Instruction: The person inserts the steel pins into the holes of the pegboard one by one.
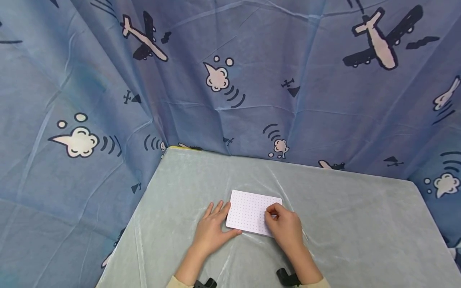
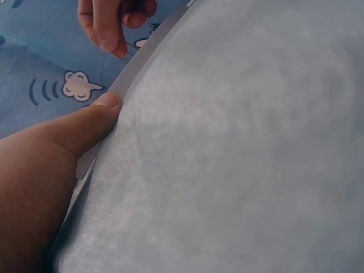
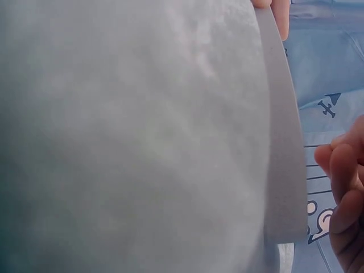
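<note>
A white notepad (image 1: 246, 212) printed with a grid of small dots lies flat on the table, slightly turned. Along its left side my left hand (image 1: 211, 232) rests with fingers spread, fingertips at the edge and thumb at the near edge. The left wrist view shows that thumb (image 2: 94, 122) against the pad's side (image 2: 128, 74). Over the pad's right part is my right hand (image 1: 286, 228), its fingers curled and thumb meeting the index finger. The right wrist view has these curled fingers (image 3: 344, 187) beside the pad's thick grey side (image 3: 285, 142); nothing shows between them.
A pale grey-green velvety cloth (image 1: 360, 224) with creases covers the table. Behind and to the left hangs a blue curtain (image 1: 252, 92) printed with planes and clouds. A yellow strip (image 1: 183, 148) shows at the table's far left corner. Black wrist mounts (image 1: 287, 277) sit at both cuffs.
</note>
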{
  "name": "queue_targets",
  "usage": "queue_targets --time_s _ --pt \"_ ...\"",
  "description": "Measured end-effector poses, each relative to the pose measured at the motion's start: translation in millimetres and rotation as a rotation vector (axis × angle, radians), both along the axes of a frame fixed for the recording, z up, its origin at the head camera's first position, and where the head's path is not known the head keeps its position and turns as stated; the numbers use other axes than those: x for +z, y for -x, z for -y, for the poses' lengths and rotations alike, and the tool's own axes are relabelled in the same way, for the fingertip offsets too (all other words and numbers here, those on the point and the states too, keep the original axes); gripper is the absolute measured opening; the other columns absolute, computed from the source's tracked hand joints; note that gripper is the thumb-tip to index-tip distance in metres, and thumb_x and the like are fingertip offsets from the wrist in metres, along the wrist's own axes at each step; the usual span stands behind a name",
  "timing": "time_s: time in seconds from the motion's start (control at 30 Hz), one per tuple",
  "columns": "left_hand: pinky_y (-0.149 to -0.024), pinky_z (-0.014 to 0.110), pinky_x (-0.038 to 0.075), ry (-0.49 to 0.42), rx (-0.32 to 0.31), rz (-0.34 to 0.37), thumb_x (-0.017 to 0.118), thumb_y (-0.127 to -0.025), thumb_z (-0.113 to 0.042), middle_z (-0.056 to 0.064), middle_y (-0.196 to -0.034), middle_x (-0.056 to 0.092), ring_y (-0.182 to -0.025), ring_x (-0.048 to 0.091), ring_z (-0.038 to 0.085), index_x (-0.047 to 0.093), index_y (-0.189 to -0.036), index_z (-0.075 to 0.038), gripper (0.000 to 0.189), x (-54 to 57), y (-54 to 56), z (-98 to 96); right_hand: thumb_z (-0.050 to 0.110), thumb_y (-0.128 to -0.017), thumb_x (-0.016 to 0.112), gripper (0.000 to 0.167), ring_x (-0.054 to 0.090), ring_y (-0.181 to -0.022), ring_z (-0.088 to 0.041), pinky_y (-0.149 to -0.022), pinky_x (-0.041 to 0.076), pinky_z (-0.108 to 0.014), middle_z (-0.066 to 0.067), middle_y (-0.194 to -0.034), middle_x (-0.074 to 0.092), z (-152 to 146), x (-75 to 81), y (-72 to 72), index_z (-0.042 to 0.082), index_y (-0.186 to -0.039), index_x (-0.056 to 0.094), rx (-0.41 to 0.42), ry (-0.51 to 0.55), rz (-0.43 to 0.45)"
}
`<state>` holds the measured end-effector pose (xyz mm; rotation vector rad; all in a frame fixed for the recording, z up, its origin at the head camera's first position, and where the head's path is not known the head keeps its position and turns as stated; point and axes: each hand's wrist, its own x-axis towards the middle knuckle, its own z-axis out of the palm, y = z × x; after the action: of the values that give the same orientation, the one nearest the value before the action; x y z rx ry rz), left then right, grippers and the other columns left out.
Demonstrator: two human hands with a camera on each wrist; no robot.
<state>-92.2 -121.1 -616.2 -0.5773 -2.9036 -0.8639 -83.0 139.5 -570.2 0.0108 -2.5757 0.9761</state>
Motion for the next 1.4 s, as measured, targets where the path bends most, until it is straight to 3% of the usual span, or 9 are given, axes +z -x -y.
queue_targets --time_s 0.47,0.73,1.4 --pt "-0.137 0.042 0.021 0.006 -0.009 -0.015 0.083 -0.084 -0.071 0.006 -0.162 0.056 -0.156 0.046 0.022 0.055 -0.161 -0.011 0.102 1.9 0.2 -4.5 0.001 -0.079 0.082 0.014 0.065 -0.057 -0.013 -0.048 0.050 -0.034 0.001 -0.071 0.075 1 2.0 -3.2 0.014 -0.080 0.075 -0.022 -0.039 -0.045" --pt "-0.137 0.044 0.022 -0.011 0.014 -0.005 0.083 -0.083 -0.072 0.005 -0.161 0.056 -0.156 0.046 0.022 0.056 -0.161 -0.011 0.103 -1.3 -2.0 -5.3 0.003 -0.082 0.085 0.010 0.069 -0.063 -0.015 -0.055 0.056 -0.037 0.001 -0.071 0.075 -2 2.4 -5.3 0.011 -0.083 0.078 -0.025 -0.025 0.019" --pt "-0.136 0.046 0.025 -0.017 0.008 -0.027 0.082 -0.083 -0.074 0.004 -0.160 0.059 -0.154 0.048 0.023 0.058 -0.160 -0.011 0.103 -1.6 -2.6 -4.2 0.008 -0.090 0.083 0.005 0.066 -0.069 -0.013 -0.061 0.055 -0.032 0.000 -0.079 0.075 -32 6.1 -21.7 0.009 -0.092 0.078 -0.082 -0.004 0.218"
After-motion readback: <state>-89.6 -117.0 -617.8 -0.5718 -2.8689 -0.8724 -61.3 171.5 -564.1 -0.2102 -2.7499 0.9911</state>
